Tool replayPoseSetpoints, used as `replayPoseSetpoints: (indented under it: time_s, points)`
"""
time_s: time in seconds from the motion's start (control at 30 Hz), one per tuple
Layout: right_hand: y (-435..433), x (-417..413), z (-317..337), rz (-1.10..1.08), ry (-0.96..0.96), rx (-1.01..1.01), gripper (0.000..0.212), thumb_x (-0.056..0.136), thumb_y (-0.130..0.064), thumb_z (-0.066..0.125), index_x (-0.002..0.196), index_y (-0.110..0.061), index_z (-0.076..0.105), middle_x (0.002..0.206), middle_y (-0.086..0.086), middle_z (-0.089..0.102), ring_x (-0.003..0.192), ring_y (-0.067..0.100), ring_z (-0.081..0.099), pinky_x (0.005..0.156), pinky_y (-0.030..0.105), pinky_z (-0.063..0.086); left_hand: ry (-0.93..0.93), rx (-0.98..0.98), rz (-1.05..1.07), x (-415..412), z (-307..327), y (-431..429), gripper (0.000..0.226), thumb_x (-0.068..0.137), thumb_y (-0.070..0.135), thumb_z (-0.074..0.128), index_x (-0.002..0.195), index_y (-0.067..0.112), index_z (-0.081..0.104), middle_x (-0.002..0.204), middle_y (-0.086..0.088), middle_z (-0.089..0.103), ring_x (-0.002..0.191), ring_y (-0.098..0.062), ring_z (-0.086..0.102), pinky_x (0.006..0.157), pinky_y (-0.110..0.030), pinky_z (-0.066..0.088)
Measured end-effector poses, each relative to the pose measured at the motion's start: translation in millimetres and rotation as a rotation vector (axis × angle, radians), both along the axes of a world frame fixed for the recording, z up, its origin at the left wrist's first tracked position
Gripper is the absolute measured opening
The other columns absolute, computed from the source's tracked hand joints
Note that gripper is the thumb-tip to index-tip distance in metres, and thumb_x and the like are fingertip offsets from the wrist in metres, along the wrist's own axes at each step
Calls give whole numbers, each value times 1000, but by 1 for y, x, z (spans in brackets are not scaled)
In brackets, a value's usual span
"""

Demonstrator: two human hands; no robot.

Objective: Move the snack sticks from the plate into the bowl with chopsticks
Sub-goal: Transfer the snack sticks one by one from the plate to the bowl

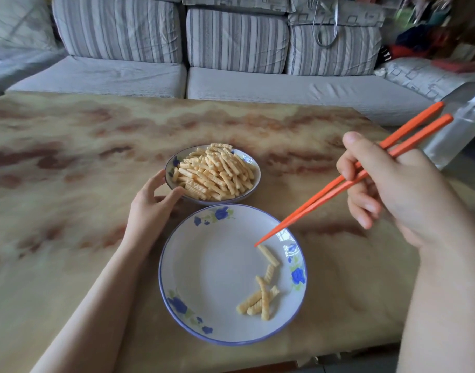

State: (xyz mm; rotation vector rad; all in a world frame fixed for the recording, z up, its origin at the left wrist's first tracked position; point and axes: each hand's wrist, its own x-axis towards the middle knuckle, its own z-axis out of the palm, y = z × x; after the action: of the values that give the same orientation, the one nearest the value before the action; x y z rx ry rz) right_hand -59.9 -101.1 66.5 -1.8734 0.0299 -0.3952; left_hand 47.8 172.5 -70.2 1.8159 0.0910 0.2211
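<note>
The right hand is gripping the orange chopsticks, fingers curled round them. Their tips are lying tight together over the right side of the plate, with nothing between them. The left hand is holding the bowl by its near left edge.

A few sticks are lying on the right of the plate: three crossing each other near the person and two more just beyond. The bowl, just past the plate, is heaping full of them.

What could go wrong? The tips are pointing at the end of the far stick while closed, so they may push it along the smooth plate and not pinch it. A hard squeeze could snap it (these look crumbly). The bowl is so full that a new stick could roll off onto the table.

I cannot tell if the tips are touching that stick or hanging just above it. The pile is hiding the inside of the bowl. The far right corner is blurring into colours, and a shiny thing there is getting cut off at the edge.
</note>
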Motion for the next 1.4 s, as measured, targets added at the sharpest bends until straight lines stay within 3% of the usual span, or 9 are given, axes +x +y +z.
replayPoseSetpoints:
  time_s: [0.13,0.23,0.43,0.5,0.6,0.83,1.17,1.4]
  points:
    - [-1,-4,2,3,26,-43,46,99,-34,45,61,-7,47,31,2,28,25,22,33,34,16,24,-15,10,0,1,0,0,46,89,23,69,134,27,58,89,18,70,68,3,68,82,-29,56]
    - [-2,-4,-1,33,79,-56,46,99,-35,45,63,-7,47,32,2,29,25,22,34,34,19,25,-12,-4,5,0,0,-1,45,90,22,68,134,27,58,86,19,69,66,6,67,76,-23,54]
    - [-1,4,-9,-31,80,-2,46,100,-36,44,63,-9,46,34,3,29,26,22,36,35,18,27,-18,-3,6,-1,0,-1,46,90,23,68,134,26,58,90,18,70,70,1,69,80,-26,55]
    - [-1,7,-11,-61,42,67,45,100,-34,45,63,-9,45,41,5,34,26,20,35,36,18,28,-15,-2,0,-1,0,-1,46,90,23,68,135,26,57,94,16,71,76,-7,72,86,-31,56]
    - [4,11,-12,-102,-73,249,40,101,-25,45,64,-10,43,59,0,46,29,12,32,34,23,28,-16,0,1,0,-1,0,47,90,23,68,136,25,57,93,18,70,74,-3,71,86,-31,56]
    - [33,33,-24,-199,-252,551,40,102,-20,43,63,-12,43,49,-8,47,30,11,30,35,20,31,8,-41,4,1,-1,-1,47,90,22,68,136,26,56,90,14,71,76,-16,72,84,-33,56]
    - [75,52,-46,-105,-262,445,48,103,-24,42,57,-12,46,42,-2,38,30,15,32,33,25,35,6,-44,9,-1,0,-2,48,91,22,67,137,27,56,98,7,73,76,-16,72,72,-25,53]
    - [74,52,-51,-69,-228,378,47,104,-24,40,60,-7,48,37,6,34,33,26,33,36,20,32,-1,-46,10,0,0,-2,46,90,22,68,135,27,57,88,13,71,62,0,68,61,-9,50]
